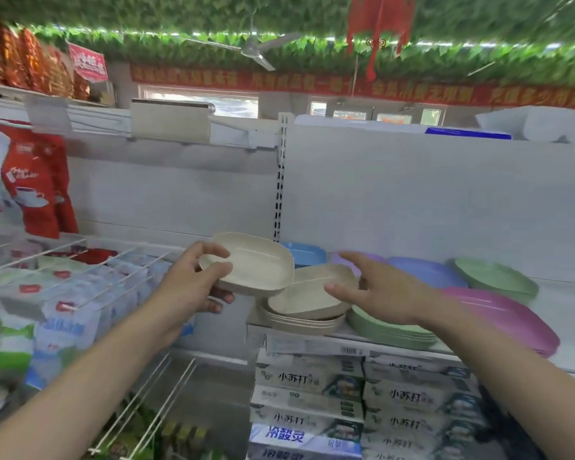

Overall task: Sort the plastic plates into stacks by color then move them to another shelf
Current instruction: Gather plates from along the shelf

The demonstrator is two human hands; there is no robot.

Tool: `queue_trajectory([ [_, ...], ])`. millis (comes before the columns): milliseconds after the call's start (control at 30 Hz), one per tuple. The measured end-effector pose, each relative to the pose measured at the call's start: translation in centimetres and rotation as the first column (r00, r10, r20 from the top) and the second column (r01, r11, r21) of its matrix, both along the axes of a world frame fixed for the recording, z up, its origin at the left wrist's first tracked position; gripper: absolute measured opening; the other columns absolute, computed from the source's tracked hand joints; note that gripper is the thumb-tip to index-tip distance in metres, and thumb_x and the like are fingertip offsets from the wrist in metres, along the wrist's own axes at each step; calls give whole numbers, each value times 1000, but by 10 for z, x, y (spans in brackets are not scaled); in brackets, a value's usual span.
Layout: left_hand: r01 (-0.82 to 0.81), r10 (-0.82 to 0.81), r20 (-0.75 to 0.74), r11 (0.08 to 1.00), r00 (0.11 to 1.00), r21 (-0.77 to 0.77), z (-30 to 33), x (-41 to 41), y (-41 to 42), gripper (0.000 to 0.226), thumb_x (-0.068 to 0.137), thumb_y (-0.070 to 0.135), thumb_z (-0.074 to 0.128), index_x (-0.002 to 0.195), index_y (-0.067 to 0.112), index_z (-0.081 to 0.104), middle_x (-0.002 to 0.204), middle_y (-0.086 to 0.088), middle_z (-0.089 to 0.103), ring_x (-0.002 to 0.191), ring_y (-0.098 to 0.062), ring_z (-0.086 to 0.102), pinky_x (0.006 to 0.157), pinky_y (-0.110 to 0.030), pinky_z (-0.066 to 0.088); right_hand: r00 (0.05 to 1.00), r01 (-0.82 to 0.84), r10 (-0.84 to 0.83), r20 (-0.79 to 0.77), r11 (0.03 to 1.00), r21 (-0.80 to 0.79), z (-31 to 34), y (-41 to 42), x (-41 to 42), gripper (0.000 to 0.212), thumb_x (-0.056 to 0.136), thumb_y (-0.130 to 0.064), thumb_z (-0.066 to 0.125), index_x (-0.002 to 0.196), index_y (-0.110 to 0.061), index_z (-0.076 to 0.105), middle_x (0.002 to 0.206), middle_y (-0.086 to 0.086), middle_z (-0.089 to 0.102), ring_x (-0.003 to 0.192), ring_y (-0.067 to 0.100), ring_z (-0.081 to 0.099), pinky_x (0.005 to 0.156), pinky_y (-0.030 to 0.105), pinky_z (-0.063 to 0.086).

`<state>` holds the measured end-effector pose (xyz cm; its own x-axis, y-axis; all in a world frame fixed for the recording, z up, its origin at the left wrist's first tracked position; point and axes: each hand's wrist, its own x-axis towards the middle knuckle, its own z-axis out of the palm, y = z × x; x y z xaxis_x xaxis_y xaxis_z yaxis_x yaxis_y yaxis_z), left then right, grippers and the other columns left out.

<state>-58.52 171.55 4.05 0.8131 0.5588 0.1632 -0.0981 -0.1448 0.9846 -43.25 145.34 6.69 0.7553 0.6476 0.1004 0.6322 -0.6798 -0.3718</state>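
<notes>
Left hand (193,280) grips a beige plate (253,263) lifted just off the shelf's (561,313) left end. Right hand (382,290) open, fingers spread over the tilted top plate of the beige stack (306,317) at the front-left corner.

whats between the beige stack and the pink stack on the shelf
In the head view, a green stack sits between the beige stack and the pink stack.

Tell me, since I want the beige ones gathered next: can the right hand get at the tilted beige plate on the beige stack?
Probably yes. The right hand is open with its fingers already at the tilted beige plate, and nothing lies between them. The left hand holds another beige plate just above, overlapping only its far-left edge.
</notes>
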Motion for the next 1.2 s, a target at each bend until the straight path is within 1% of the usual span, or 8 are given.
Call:
queue_trajectory([
  [133,53,-53,-26,999,998,11,6,20,-14,14,99,14,61,113,15,60,98,-14,60,60,-23,66,48,-30,50,995,82,-72,72,987,-141,-5,2,-1,90,78,-91,41,145,-32,49,122,-14,60,110,12,60,101,39,48],
  [267,166,-161,-75,984,984,64,17,33,-27,16,98,14,62,113,17,58,92,-15,61,59,-21,66,48,-30,49,992,106,-86,90,964,-243,-7,9,-13,57,88,-78,50,122,-34,63,117,-9,53,95,15,58,82,33,44],
  [400,215,-159,-181,911,970,351,14,41,-19,31,96,26,64,122,33,48,98,-6,64,64,-17,68,48,-23,46,984,165,-155,89,979,-122,-4,6,-15,60,86,-80,48,132,-43,58,116,-17,56,103,10,61,94,38,51],
  [500,186,-82,-206,808,975,559,12,43,-1,46,93,40,66,131,34,42,108,3,62,80,-18,64,64,-27,46,978,205,-205,42,979,-6,-2,3,-24,66,79,-84,45,127,-42,60,112,-17,60,103,9,61,98,38,51],
  [600,243,-87,-277,761,957,601,10,41,12,39,91,46,63,126,29,55,107,6,64,79,-15,63,69,-31,46,965,256,-260,32,962,90,0,6,-35,78,64,-93,39,120,-44,61,106,-21,59,101,7,62,96,36,51],
  [767,383,-145,-385,640,911,666,8,35,10,40,94,56,51,98,21,71,91,-1,69,80,-22,67,67,-34,51,946,307,-316,77,946,104,-6,19,-60,34,94,-55,60,123,-38,62,113,-13,62,87,-1,56,61,6,29],
  [967,412,-171,-393,603,903,683,7,27,15,68,79,68,55,136,32,58,133,9,60,114,-13,60,101,-37,49,937,323,-342,64,923,209,-18,18,-82,25,93,-48,64,113,-34,66,107,-13,63,100,2,60,86,25,48],
  [1200,398,-113,-392,456,913,796,12,21,3,48,97,51,55,137,25,59,143,3,53,128,-19,52,104,-38,45,954,282,-299,31,926,250,-16,17,-104,22,95,-42,66,114,-32,67,106,-12,62,78,-5,58,77,16,44],
])
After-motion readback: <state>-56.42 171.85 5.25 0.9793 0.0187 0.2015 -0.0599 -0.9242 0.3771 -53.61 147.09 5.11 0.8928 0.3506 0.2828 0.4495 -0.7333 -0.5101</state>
